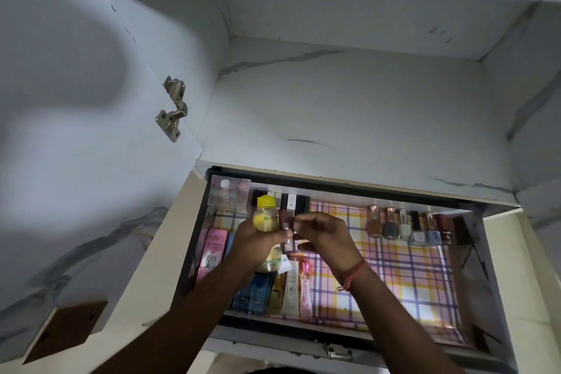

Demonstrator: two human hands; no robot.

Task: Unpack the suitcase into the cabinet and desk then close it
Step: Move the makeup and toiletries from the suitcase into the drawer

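Left grip around yellow-capped bottle, right grip pinching half-hidden maroon tube.

We have one head view only, looking forward and down from close above an open drawer inside a cabinet; both hands reach in from the bottom edge of the view.

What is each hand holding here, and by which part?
The left hand grips a yellow-capped bottle by its lower body. The right hand pinches a small dark box at its side.
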